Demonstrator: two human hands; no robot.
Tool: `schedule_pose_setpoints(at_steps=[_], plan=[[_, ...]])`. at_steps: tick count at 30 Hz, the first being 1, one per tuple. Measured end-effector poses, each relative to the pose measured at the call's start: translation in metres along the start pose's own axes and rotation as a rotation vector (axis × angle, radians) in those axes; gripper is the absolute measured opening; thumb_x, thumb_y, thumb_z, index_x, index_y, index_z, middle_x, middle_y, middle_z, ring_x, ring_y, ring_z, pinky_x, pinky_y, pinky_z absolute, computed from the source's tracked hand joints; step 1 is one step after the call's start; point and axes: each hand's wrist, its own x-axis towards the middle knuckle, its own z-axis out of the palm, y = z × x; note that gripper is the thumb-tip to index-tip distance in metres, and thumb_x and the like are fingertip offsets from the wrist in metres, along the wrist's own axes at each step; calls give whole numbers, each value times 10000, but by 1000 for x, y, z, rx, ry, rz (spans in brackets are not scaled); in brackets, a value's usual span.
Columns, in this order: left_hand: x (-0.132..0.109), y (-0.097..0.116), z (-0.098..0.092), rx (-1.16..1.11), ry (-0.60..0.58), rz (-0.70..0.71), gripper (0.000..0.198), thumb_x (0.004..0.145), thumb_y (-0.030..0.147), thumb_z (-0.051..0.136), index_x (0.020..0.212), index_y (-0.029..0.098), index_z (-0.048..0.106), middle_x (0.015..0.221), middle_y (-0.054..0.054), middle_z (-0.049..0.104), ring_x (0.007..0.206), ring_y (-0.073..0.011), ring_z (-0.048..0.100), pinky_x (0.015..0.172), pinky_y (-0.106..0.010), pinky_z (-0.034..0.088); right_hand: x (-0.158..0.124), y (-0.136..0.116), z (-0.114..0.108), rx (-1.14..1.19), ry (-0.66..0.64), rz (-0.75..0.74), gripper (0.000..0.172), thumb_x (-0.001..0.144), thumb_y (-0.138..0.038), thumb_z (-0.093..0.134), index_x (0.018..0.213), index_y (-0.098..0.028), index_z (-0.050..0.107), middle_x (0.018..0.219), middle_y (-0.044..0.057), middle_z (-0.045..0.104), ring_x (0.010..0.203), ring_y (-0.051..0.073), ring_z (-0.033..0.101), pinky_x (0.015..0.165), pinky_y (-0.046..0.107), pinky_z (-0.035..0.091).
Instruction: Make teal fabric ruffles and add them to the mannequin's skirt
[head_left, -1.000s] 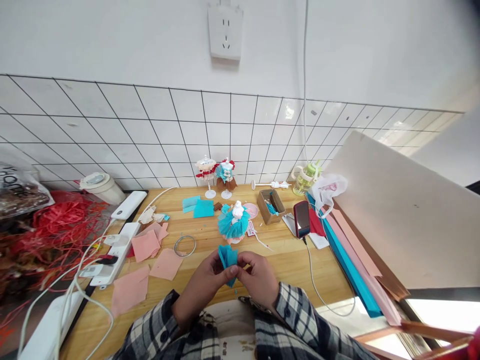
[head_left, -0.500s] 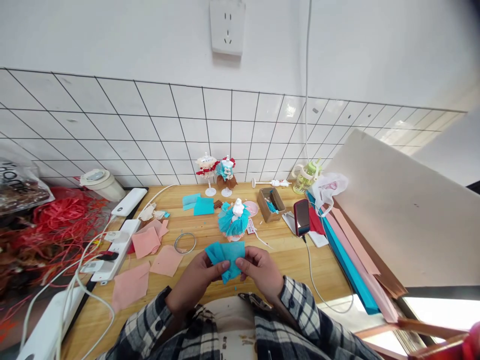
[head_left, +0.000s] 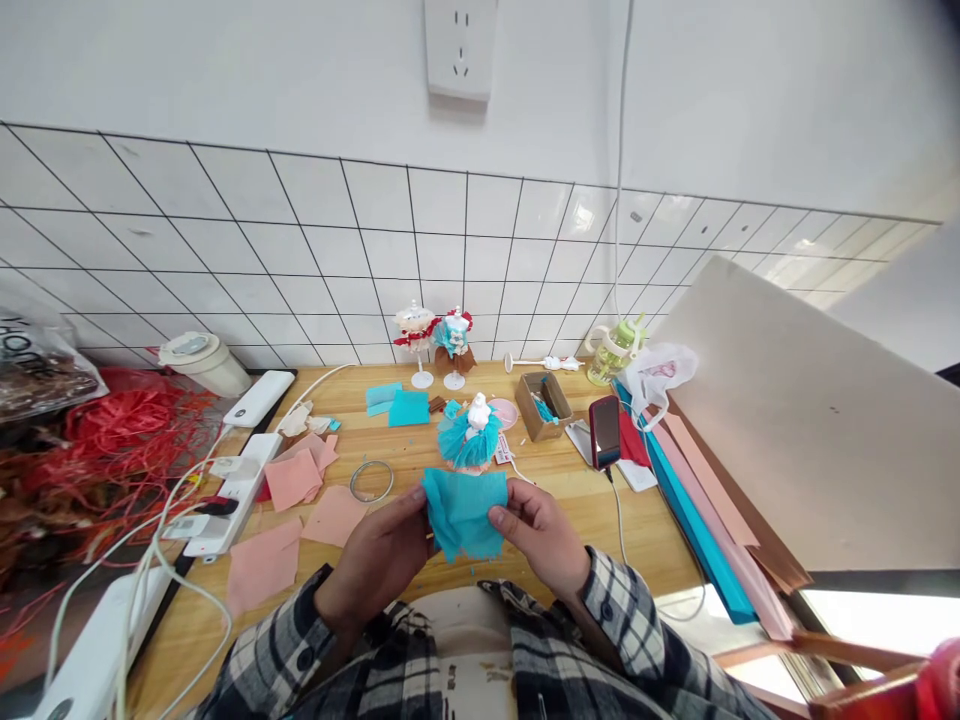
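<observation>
A piece of blue crepe paper (head_left: 466, 512), creased and spread almost flat, is held up before my chest. My left hand (head_left: 382, 555) has its left edge, with the fingers partly hidden behind the sheet. At the right edge, the thumb and fingers of my right hand (head_left: 541, 530) pinch it. Just beyond the paper stands a small white dress-form figure (head_left: 478, 415) with a ruffled blue skirt (head_left: 469, 442) and a bit of pink at the hem. A metal ring (head_left: 371, 481) lies on the table near my left hand.
Pink paper pieces (head_left: 264, 568) lie left, beside power strips (head_left: 236, 490) and loose cables. Two decorated figures (head_left: 454, 345) stand at the back near blue sheets (head_left: 409, 408). To the right are a cardboard box (head_left: 541, 425), a phone (head_left: 604, 432) on a cable, and long paper rolls (head_left: 694, 510).
My hands have moved apart, the left one leftward and the right one rightward. The blue crepe paper between them, folded and bunched before, is now opened out wider.
</observation>
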Motion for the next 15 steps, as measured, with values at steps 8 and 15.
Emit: schedule_pose_setpoints(at_steps=[8, 15], plan=[[3, -4, 0, 423, 161, 73, 334, 683, 354, 765, 982, 225, 692, 896, -28, 731, 878, -236, 647, 796, -330, 495, -3, -3, 2, -2, -10, -18, 349, 757, -534, 641, 853, -200, 606, 743, 10, 637, 679, 153, 591, 668, 293, 508], [-1, 11, -11, 489, 249, 124, 221, 738, 384, 710, 806, 175, 682, 700, -14, 694, 666, -170, 609, 674, -274, 483, -8, -18, -13, -23, 32, -40, 295, 768, -488, 646, 827, -202, 611, 722, 1, 621, 643, 136, 561, 625, 259, 480]])
